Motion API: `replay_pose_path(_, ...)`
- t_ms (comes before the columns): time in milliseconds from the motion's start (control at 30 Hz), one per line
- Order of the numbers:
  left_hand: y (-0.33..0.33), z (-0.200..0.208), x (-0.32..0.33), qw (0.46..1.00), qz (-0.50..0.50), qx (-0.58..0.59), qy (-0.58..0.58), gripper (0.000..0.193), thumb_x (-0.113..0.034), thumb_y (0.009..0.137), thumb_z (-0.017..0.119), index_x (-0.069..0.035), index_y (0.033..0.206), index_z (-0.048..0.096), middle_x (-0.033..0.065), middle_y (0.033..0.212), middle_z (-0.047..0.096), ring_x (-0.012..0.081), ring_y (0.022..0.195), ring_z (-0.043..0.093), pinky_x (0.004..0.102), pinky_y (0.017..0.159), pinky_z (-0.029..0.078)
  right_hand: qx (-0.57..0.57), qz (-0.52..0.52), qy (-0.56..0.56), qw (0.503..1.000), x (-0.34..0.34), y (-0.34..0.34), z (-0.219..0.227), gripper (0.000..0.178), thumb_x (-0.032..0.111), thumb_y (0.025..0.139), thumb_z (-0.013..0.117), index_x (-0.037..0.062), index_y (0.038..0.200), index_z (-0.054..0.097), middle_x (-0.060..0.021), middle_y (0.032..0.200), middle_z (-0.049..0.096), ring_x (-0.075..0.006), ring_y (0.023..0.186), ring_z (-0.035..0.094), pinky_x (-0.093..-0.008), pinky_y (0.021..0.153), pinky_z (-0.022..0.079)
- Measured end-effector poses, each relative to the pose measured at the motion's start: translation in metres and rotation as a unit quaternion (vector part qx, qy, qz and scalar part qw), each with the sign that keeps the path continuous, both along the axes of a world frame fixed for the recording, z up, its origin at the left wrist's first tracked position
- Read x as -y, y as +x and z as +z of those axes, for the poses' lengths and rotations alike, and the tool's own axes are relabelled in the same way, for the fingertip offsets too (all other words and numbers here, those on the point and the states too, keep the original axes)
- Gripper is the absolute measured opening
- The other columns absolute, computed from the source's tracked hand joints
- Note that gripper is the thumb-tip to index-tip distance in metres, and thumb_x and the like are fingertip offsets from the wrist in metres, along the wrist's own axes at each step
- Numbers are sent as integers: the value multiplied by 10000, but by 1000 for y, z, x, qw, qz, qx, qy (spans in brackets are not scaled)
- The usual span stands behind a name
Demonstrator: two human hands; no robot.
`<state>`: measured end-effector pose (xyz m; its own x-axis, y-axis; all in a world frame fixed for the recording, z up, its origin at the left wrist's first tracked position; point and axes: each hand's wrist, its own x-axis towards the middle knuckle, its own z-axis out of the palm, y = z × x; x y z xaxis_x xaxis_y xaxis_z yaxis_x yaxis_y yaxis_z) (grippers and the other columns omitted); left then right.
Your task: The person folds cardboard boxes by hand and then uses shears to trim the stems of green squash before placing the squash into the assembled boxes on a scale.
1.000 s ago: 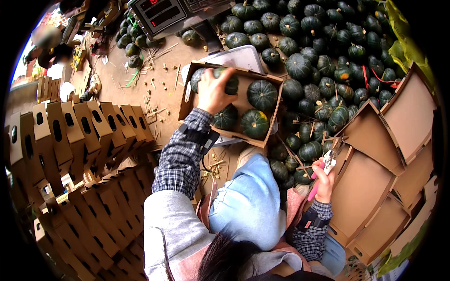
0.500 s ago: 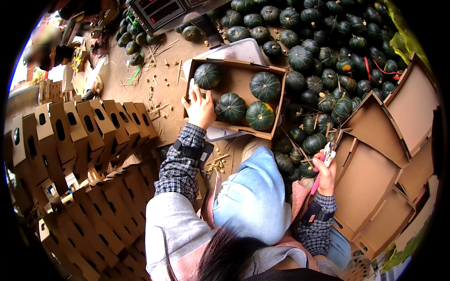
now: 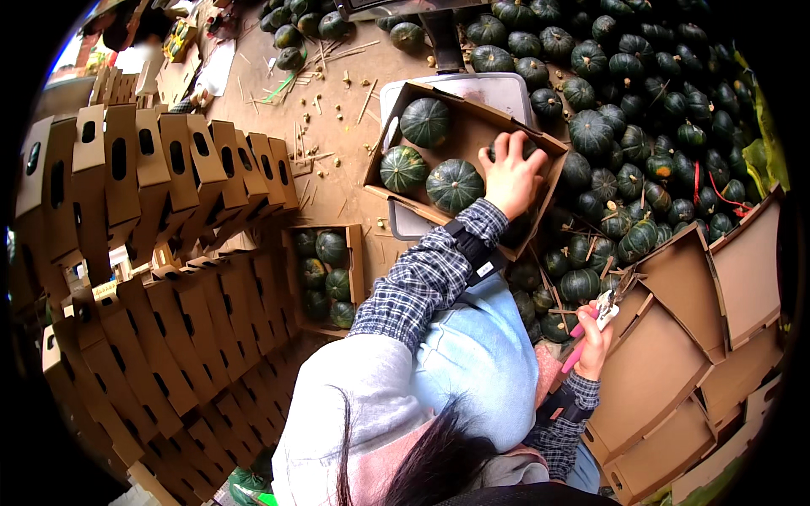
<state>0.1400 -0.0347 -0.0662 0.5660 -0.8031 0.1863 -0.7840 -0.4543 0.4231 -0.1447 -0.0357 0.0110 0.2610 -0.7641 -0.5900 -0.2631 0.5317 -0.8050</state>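
My left hand [image 3: 512, 179] reaches into an open cardboard box [image 3: 384, 180], its fingers curved over a dark green squash [image 3: 529, 148] that it mostly hides. Three more round green squashes lie in the box: one at the far left [image 3: 424, 122], one with a yellowish patch in the left near corner [image 3: 403, 169], and one in the near middle [image 3: 455, 185]. Whatever lies under my left wrist is hidden. The box rests on a scale's grey platform [image 3: 498, 87]. Off to the right, my right hand [image 3: 596, 344] is closed around pink-handled pruning shears [image 3: 607, 310], blades pointing away.
A heap of green squashes [image 3: 591, 132] spreads beyond and right of the box. Cardboard boxes stand in rows [image 3: 173, 337] at left; empty trays [image 3: 645, 363] lie at right. Beside my left arm is a filled box [image 3: 355, 270]. Cut stems [image 3: 317, 104] litter the floor.
My left hand has moved from the box's left side to a squash at its right. The yellowish-patched squash now shows in the left near corner. The view has shifted; the right hand still holds the shears.
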Motion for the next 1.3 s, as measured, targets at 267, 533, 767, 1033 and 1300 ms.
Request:
replay_pose_path(267, 110, 39, -89, 976, -125, -173, -34, 541, -149, 691, 770, -90, 1178, 540, 120, 1099, 561, 289, 1051, 547, 369, 888, 448, -18, -44, -14, 999, 8, -16, 0, 303, 79, 768, 628, 17, 1049, 533, -10, 894, 554, -100, 805, 501, -236, 722, 390)
replay_pose_path(533, 100, 31, -115, 965, -117, -217, 91, 611, -286, 706, 780, -40, 1196, 513, 165, 1156, 580, 291, 1049, 573, 373, 878, 464, -10, -25, 5, 1000, 5, -5, 2, 342, 93, 760, 649, 7, 1062, 512, -42, 892, 562, -122, 777, 529, -252, 672, 410)
replay_pose_path(767, 113, 7, -37, 974, -147, -169, 32, 686, -356, 739, 764, 32, 1222, 470, 244, 1159, 567, 313, 1050, 585, 361, 877, 474, -11, -35, 5, 999, 5, -7, 5, 344, 59, 762, 647, 2, 1070, 505, -49, 891, 556, -127, 781, 534, -255, 686, 429)
replay_pose_path(1033, 117, 9, 0, 956, -159, -178, 174, 714, -393, 630, 816, 56, 1123, 562, 224, 1032, 621, 322, 966, 596, 353, 839, 471, -3, -26, 2, 1000, 6, -4, 7, 361, 58, 767, 646, 3, 1096, 507, -51, 928, 555, -131, 834, 531, -258, 725, 440)
replay_pose_path(1300, 95, 24, -76, 960, -175, -199, 88, 779, -178, 634, 801, -13, 1266, 377, 195, 1069, 531, 349, 962, 551, 387, 859, 460, 11, -6, -3, 1000, 5, 4, 5, 371, 53, 756, 646, -10, 1094, 506, -59, 918, 557, -140, 851, 535, -280, 776, 444)
